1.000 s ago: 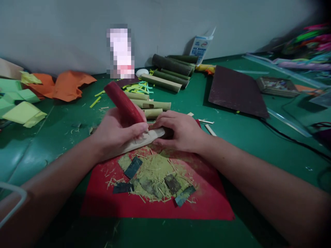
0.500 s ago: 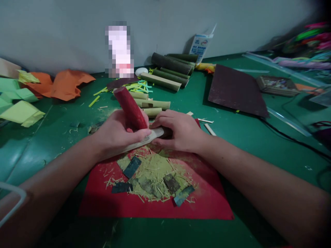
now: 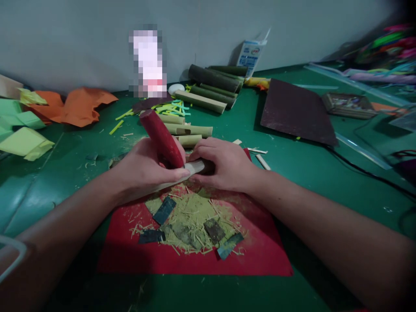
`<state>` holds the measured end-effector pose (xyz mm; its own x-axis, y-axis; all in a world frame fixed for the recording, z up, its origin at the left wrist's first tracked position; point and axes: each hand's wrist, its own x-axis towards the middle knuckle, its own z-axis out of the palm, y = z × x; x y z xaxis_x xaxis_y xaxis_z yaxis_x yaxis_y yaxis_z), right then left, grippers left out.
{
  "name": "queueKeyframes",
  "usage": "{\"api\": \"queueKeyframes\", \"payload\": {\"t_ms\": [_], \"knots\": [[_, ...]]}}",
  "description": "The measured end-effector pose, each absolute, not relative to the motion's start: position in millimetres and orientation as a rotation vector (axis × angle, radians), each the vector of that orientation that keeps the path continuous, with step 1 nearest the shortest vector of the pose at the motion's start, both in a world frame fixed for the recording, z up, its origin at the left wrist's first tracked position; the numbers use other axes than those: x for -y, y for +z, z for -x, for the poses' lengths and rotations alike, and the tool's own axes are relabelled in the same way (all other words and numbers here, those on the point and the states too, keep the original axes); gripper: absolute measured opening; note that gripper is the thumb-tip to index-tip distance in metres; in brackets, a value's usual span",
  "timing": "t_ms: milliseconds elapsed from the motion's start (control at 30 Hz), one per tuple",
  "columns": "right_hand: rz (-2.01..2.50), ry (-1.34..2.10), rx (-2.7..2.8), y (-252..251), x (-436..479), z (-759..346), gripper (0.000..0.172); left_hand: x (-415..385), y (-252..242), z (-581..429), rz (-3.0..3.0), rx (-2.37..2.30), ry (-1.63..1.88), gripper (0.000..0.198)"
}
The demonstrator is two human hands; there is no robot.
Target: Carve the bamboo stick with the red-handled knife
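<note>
My left hand [image 3: 146, 162] is wrapped round a thick red-handled carving tool [image 3: 161, 138] that leans up to the left. Its small dark tip meets a pale strip of split bamboo [image 3: 195, 166]; most of the blade is hidden. The left thumb presses along the strip near the tip. My right hand [image 3: 224, 164] is closed over the strip's right end, fingers bent round it. Below both hands lies a red sheet [image 3: 260, 255], covered in the middle with a heap of pale shavings and powder [image 3: 191, 212]. Several dark flat pieces [image 3: 164, 210] lie on the heap.
Split bamboo lengths [image 3: 191, 130] lie just behind my hands, with darker bamboo tubes [image 3: 214, 78] further back. A dark brown board [image 3: 297, 112] and a small tray [image 3: 349, 105] are at right. Crumpled orange paper [image 3: 81, 106] is at left. A carton [image 3: 250, 56] leans on the wall.
The red handle has shifted slightly and its lower end sits a little lower against the bamboo, with a dark tip now showing. The right hand keeps its hold. The whole view has drifted slightly.
</note>
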<state>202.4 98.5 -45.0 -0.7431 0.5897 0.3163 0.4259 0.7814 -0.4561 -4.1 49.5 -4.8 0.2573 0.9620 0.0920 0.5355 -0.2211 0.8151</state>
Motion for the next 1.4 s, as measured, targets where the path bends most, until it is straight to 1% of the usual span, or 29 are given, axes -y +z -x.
{"api": "queueKeyframes", "payload": {"t_ms": [267,500,633,867,933,1000,1100,1267,1400], "knots": [[0.768,0.442,2.555,-45.8,-98.6,-202.7,0.033,-59.3,-6.5,7.8,-1.820,-1.352,0.801,0.015],[0.725,0.414,2.543,-48.0,-100.0,-201.8,0.032,-53.8,-10.3,6.7,-1.778,-1.317,0.801,0.008],[0.744,0.388,2.531,-48.3,-99.6,-200.8,0.031,-51.0,-10.7,7.1,-1.806,-1.253,0.741,0.004],[0.742,0.369,2.533,-49.0,-98.7,-199.0,0.030,-50.5,-12.4,5.6,-1.775,-1.231,0.808,0.005],[0.750,0.365,2.541,-48.9,-99.4,-199.4,0.031,-53.8,-14.8,7.6,-1.767,-1.289,0.868,0.008],[0.748,0.386,2.550,-48.3,-100.2,-200.1,0.032,-58.0,-17.1,10.5,-1.681,-1.360,1.039,0.012],[0.756,0.418,2.564,-47.1,-101.0,-200.9,0.032,-62.0,-18.1,12.1,-1.516,-1.289,1.143,0.012],[0.761,0.417,2.541,-46.5,-100.5,-201.1,0.034,-60.5,-14.9,7.4,-1.413,-1.217,1.085,0.015],[0.749,0.422,2.548,-46.4,-99.7,-201.6,0.036,-59.7,-14.4,9.9,-1.437,-1.217,1.059,0.024]]}}
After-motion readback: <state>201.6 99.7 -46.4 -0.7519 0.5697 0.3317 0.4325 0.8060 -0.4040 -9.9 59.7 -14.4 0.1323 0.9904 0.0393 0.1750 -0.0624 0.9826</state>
